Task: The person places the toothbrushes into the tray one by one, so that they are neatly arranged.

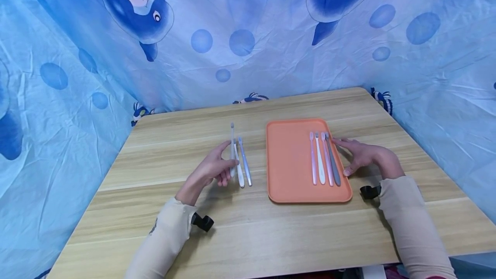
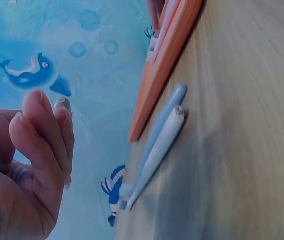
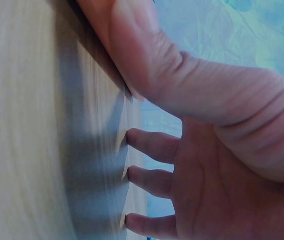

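Note:
My left hand (image 1: 215, 167) pinches a pale grey toothbrush (image 1: 232, 132) between thumb and fingers, raised a little over the table. In the left wrist view the curled fingers hide most of that brush. Just right of it lie a white toothbrush (image 1: 240, 175) and a blue toothbrush (image 1: 245, 162), side by side on the wood. An orange tray (image 1: 288, 162) carries two pinkish toothbrushes, a white one and a dark grey toothbrush (image 1: 334, 165) in a row along its right half. My right hand (image 1: 362, 156) touches the tray's right edge with thumb and forefinger, its other fingers extended down to the tabletop.
The wood-grain table (image 1: 248, 231) extends around the tray and brushes. Blue cloth (image 1: 217, 3) with dolphin prints hangs behind it and at both sides. A black wrist mount (image 1: 202, 222) sits on the left sleeve, another (image 1: 370, 192) at the right one.

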{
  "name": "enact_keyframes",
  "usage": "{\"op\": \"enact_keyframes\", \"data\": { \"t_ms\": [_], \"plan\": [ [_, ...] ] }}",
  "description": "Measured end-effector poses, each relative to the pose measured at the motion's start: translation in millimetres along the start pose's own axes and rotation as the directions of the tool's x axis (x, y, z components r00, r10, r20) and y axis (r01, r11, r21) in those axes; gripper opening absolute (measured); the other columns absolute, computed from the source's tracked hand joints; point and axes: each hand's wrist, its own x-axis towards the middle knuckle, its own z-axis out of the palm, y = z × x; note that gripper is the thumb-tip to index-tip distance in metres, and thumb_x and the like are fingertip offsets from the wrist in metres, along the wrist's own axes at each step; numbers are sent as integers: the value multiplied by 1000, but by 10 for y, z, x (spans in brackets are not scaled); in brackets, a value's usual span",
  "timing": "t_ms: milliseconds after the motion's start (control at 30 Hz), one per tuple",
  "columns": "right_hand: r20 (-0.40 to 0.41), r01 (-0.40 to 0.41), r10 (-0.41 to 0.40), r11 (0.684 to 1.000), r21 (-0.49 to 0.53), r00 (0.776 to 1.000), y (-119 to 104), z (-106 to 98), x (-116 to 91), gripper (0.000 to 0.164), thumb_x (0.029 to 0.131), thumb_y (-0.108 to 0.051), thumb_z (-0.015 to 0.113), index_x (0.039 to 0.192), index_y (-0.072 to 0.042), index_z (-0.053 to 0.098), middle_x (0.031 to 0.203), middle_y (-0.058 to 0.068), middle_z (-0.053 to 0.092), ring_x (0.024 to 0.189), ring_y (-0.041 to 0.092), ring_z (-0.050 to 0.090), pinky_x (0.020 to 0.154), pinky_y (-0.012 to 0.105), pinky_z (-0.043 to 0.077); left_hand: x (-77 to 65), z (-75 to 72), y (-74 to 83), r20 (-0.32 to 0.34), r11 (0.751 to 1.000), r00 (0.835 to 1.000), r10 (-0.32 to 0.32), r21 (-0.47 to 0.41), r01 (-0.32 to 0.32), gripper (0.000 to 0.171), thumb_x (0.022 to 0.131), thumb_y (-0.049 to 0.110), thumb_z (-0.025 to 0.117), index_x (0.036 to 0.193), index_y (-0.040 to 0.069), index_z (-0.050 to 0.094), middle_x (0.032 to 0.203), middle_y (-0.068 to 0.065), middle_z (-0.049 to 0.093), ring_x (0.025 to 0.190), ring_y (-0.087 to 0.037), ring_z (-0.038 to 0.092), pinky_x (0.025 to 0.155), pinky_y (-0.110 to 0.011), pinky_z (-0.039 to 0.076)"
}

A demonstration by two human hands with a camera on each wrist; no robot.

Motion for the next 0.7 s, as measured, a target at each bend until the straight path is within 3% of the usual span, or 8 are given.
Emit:
{"op": "enact_keyframes", "data": {
  "t_ms": [700],
  "plan": [
    [4, -4, 4, 1000, 2, 1000, 21, 5, 12, 130, 65, -42, 91, 161, -10, 9, 161, 36, 0, 145, 63, -2, 115, 81, 12, 174, 389, 317, 68, 996, 994, 82, -33, -80, 86, 95, 10, 63, 163, 22, 10, 49, -2, 57, 35, -12, 54, 34, -24, 48]
  ]
}}
